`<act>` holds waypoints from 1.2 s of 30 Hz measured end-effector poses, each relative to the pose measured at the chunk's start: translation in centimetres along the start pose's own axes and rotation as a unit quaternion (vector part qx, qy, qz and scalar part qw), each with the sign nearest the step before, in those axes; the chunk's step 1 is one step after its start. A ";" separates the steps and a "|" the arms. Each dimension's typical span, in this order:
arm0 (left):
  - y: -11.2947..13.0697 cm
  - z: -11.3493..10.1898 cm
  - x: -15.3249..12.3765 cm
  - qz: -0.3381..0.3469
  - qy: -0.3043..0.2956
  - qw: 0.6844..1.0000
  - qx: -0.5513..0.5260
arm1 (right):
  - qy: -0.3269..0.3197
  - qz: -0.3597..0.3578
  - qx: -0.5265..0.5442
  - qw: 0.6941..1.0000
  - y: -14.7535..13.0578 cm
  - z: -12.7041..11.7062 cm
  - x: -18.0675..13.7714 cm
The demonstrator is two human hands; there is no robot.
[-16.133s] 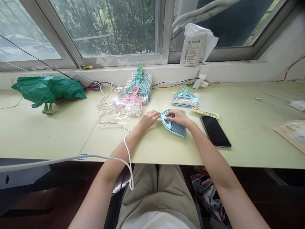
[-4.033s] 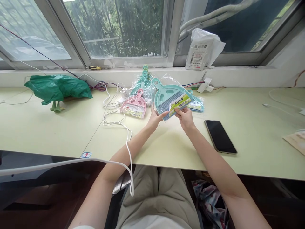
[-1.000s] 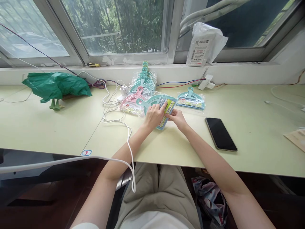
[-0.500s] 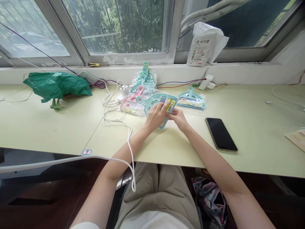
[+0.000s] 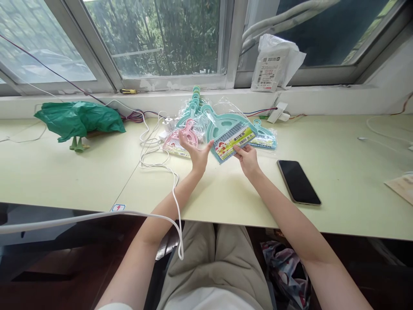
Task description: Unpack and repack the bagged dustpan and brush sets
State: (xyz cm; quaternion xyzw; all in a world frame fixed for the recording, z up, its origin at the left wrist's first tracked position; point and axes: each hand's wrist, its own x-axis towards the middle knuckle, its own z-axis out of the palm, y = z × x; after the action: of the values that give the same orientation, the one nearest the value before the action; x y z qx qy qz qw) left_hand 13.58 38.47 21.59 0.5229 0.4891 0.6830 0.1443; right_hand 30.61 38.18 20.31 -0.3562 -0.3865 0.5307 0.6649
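A right hand point(image 5: 248, 161) grips the lower edge of a teal dustpan set point(image 5: 232, 117), held tilted over a pale table point(image 5: 80, 181), while the left hand point(image 5: 198, 157) spreads wide, its thumb at or just beside the rim. Brush and printed card point(image 5: 239, 141) already sit against the pan, with clear film point(image 5: 226, 103) around it; whether it is sealed cannot be told. The set is not yet laid down. A pink set point(image 5: 191, 137) and other teal sets point(image 5: 193, 109) lie nearby, bagged.
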 end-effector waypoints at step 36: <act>0.9 -0.2 0.2 -0.345 -0.305 0.796 -0.394 | -0.125 0.073 -0.022 0.989 0.0 1.3 -1.4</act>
State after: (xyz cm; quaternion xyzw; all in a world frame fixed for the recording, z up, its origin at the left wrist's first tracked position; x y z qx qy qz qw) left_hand 13.60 38.02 22.45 0.3988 0.2564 0.5271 0.7053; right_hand 29.24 36.88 20.68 -0.3291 -0.4512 0.6097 0.5625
